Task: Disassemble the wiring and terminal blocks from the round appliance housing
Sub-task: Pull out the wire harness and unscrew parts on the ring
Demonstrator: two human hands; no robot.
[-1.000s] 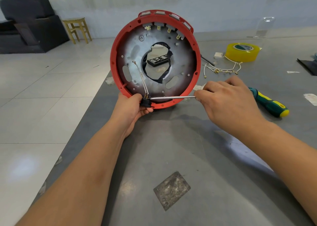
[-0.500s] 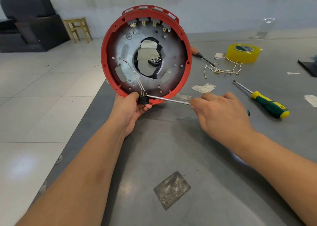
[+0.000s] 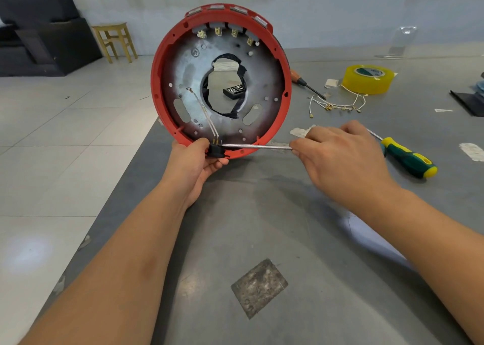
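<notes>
Two hands were busy at frame centre: our left hand point(image 3: 195, 161) gripped the black terminal block point(image 3: 216, 150) at the bottom rim of the upright red housing point(image 3: 264, 138), while our right hand point(image 3: 337, 156) clasped the screwdriver point(image 3: 258, 147), tip at the block. If the tip slipped, we judged it could jab our left fingers or bend the two wires point(image 3: 207, 114).

Yellow tape roll point(image 3: 368, 79) sits far right on the grey table point(image 3: 288, 240), a green-and-yellow screwdriver point(image 3: 408, 157) nearer. Wooden stool point(image 3: 114, 39) and dark sofa point(image 3: 39, 30) stand back left on the tiled floor point(image 3: 65, 135).
</notes>
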